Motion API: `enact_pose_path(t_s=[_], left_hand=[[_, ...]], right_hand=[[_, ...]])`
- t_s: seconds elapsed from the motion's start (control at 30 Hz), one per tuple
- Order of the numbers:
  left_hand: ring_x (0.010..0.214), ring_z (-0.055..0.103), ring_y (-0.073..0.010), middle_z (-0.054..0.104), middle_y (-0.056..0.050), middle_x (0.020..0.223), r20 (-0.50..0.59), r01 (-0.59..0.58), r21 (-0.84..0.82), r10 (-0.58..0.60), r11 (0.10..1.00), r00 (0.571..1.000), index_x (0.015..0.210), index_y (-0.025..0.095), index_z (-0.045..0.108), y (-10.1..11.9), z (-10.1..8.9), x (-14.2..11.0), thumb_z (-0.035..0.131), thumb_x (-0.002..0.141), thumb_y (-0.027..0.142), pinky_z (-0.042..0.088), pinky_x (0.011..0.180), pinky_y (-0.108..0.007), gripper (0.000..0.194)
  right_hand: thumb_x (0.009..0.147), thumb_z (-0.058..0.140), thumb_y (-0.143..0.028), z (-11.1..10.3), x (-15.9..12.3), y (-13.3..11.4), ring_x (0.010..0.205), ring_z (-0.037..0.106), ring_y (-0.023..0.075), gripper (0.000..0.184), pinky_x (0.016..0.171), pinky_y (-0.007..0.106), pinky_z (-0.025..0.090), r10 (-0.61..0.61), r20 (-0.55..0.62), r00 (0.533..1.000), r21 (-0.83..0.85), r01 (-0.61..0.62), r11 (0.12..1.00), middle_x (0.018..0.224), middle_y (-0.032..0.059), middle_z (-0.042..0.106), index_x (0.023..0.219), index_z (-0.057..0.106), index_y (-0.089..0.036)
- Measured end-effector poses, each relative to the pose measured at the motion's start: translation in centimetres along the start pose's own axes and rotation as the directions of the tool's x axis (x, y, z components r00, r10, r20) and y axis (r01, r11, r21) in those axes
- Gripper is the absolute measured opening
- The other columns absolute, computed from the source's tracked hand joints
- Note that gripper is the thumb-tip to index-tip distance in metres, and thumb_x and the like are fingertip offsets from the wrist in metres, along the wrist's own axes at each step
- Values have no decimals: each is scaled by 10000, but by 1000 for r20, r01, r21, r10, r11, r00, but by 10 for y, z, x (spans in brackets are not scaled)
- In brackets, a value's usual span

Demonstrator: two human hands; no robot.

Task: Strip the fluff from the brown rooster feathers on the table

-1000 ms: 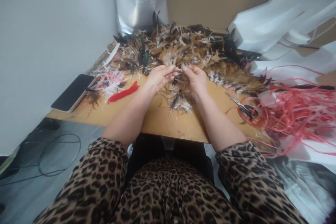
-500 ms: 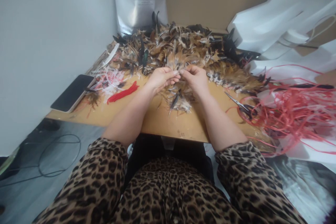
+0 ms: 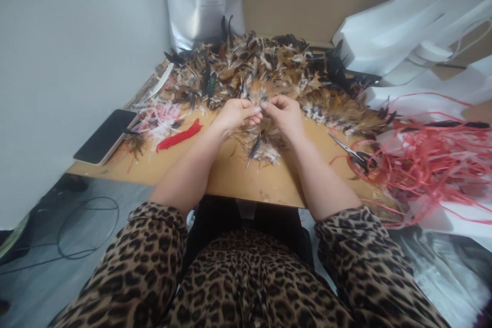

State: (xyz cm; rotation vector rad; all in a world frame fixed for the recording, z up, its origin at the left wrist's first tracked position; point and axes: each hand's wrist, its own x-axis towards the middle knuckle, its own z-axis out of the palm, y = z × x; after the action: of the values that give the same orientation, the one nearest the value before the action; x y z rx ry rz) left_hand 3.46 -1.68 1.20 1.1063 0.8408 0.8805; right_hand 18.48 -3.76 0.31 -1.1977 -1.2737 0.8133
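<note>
My left hand [image 3: 239, 115] is closed in a pinch, thumb against the fingers, on a light brown feather bunch [image 3: 257, 91] that points away from me. Right beside it, my right hand [image 3: 285, 113] pinches at the base of the same bunch, the fingertips of both hands almost touching. What exactly lies between the right fingertips is too small to make out. Beyond the hands spreads a big heap of brown and black feathers [image 3: 234, 64]. Under my wrists, on the table [image 3: 246, 184], lies a small pile of feather scraps [image 3: 265, 151].
Left of the hands are a red thread bundle [image 3: 179, 136], pink and white strands [image 3: 163, 115] and a phone [image 3: 105, 136]. To the right lie scissors [image 3: 351, 151], a row of brown feathers [image 3: 346, 110] and tangled red strings [image 3: 434, 159]. A silver bag [image 3: 203, 7] stands behind.
My right hand has shifted slightly left, toward the left fingertips. The left hand keeps its pinch on the feather bunch, and the things on the table lie as before.
</note>
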Motion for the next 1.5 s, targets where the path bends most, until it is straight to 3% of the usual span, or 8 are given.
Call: enact_pose_path(t_s=[0.1, 0.23, 0.4, 0.57, 0.67, 0.9, 1.2, 1.5], left_hand=[[485, 590, -33, 679, -44, 630, -79, -11, -52, 7, 999, 997, 685, 86, 613, 5, -1, 0, 723, 760, 158, 473, 516, -125, 151], [485, 584, -23, 675, -27, 628, -164, -33, -111, 15, 993, 986, 698, 97, 610, 10, -5, 2, 732, 759, 196, 462, 509, -109, 169], [492, 591, -26, 681, -28, 640, -148, -50, -120, 32, 991, 989, 711, 96, 613, 10, -8, 4, 733, 758, 205, 462, 510, -114, 169], [501, 601, -32, 687, -37, 647, -102, -45, -94, 35, 995, 994, 705, 94, 613, 9, -7, 1, 726, 766, 201, 463, 506, -117, 167], [511, 609, -39, 699, -49, 666, -97, -22, -52, 17, 998, 995, 716, 94, 622, 9, -8, 1, 729, 763, 209, 459, 505, -122, 165], [563, 630, -59, 729, -86, 778, -108, -58, 130, 73, 990, 991, 683, 89, 620, 12, -14, 1, 754, 720, 209, 414, 481, -132, 184], [424, 509, -42, 627, -22, 539, -32, -67, 512, 96, 857, 995, 624, 96, 614, 6, -11, 0, 655, 785, 114, 408, 478, -172, 167], [494, 598, -66, 671, -57, 615, 9, -30, 435, 28, 900, 1000, 626, 79, 623, 7, -6, -1, 638, 797, 87, 471, 514, -180, 172]], right_hand=[[674, 714, -381, -5, 0, 0, 636, 544, 123, 218, 630, 269, 453, 10, 57, 998, -32, -8, 999, 688, 8, 652, 709, 649, -176], [704, 666, -286, -14, -1, 4, 636, 554, 128, 138, 643, 268, 438, 8, 283, 959, -302, 81, 950, 694, 12, 666, 737, 685, -153], [748, 600, -188, -12, -3, 11, 790, 603, 171, 160, 761, 297, 444, -58, 530, 846, -596, 420, 685, 869, 56, 688, 845, 725, -170], [796, 547, -194, -5, -5, 16, 825, 588, 194, 189, 777, 308, 437, -73, 568, 820, -689, 522, 503, 895, 91, 660, 863, 723, -170], [794, 527, -189, -7, -3, 17, 778, 570, 182, 173, 751, 298, 428, -91, 549, 831, -677, 506, 535, 862, 88, 650, 803, 696, -155], [732, 524, -167, -18, -2, 4, 646, 533, 134, 145, 648, 252, 382, -17, 403, 915, -571, 266, 777, 720, 24, 652, 785, 657, -149], [698, 531, -172, -19, -6, -9, 641, 508, 135, 159, 640, 259, 354, -20, 395, 918, -628, 286, 724, 730, 36, 659, 790, 658, -148], [670, 574, -189, -21, -2, -9, 622, 498, 118, 89, 610, 248, 374, -96, 267, 959, -448, 212, 869, 673, 8, 620, 719, 631, -142]])
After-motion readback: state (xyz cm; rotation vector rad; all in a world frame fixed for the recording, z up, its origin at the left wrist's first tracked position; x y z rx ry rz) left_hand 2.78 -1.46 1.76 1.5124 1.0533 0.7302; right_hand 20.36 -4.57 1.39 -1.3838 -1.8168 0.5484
